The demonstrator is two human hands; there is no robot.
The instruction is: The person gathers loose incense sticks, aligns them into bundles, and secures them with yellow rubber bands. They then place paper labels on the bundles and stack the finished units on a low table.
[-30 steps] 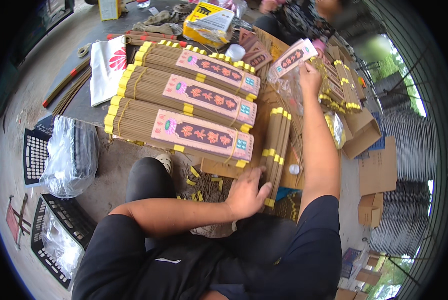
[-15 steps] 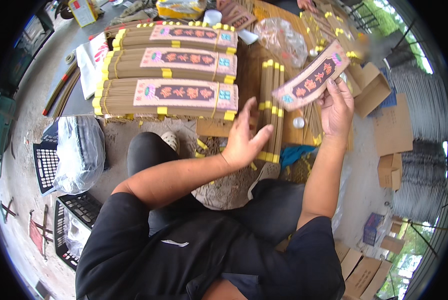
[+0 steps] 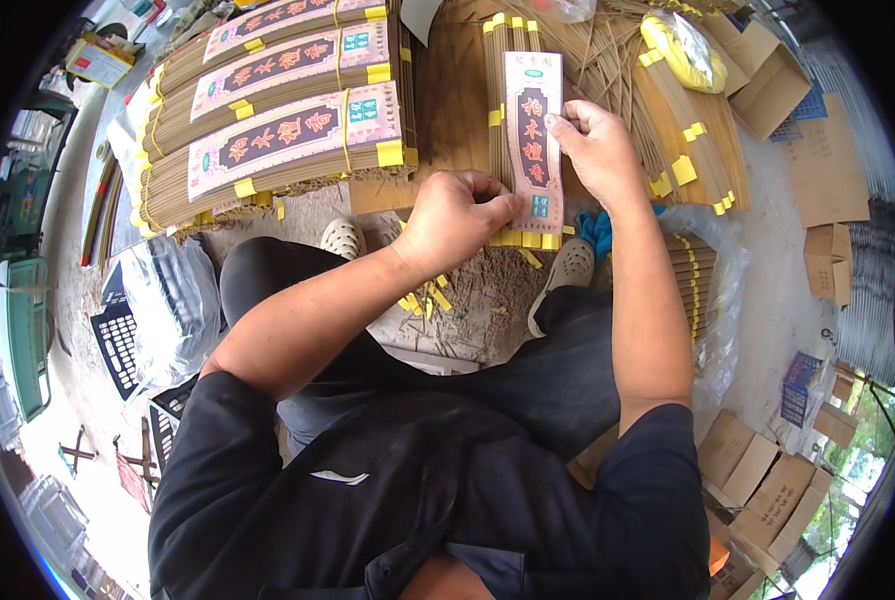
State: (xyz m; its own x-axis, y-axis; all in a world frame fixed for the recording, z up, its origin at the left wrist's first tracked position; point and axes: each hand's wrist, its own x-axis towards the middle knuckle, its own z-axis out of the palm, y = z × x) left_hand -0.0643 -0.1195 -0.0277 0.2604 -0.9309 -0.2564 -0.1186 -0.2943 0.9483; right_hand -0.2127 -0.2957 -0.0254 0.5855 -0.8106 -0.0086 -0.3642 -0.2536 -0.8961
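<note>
A long pink paper label (image 3: 535, 120) with a dark panel and red characters lies lengthwise over a small group of incense sticks (image 3: 496, 85) with yellow paper bands. My right hand (image 3: 600, 155) pinches the label's right edge between thumb and fingers. At its lower left edge, my left hand (image 3: 458, 218) is closed, thumb and forefinger pressed together by the label's border. The sticks' yellow lower ends (image 3: 528, 240) show below the label. To the left, larger labelled incense bundles (image 3: 298, 145) with yellow bands and ties lie in rows.
Loose incense sticks (image 3: 608, 70) and a yellow-wrapped package (image 3: 683, 55) lie on the wooden table at the right. Cardboard boxes (image 3: 763, 70) stand beyond. A plastic-covered black crate (image 3: 173, 300) is on the floor at left. Yellow scraps (image 3: 428, 300) litter the ground between my feet.
The label has swung from a slant in the air to lying along the sticks. My left hand has gone from spread fingers to a pinch. The whole view has shifted.
</note>
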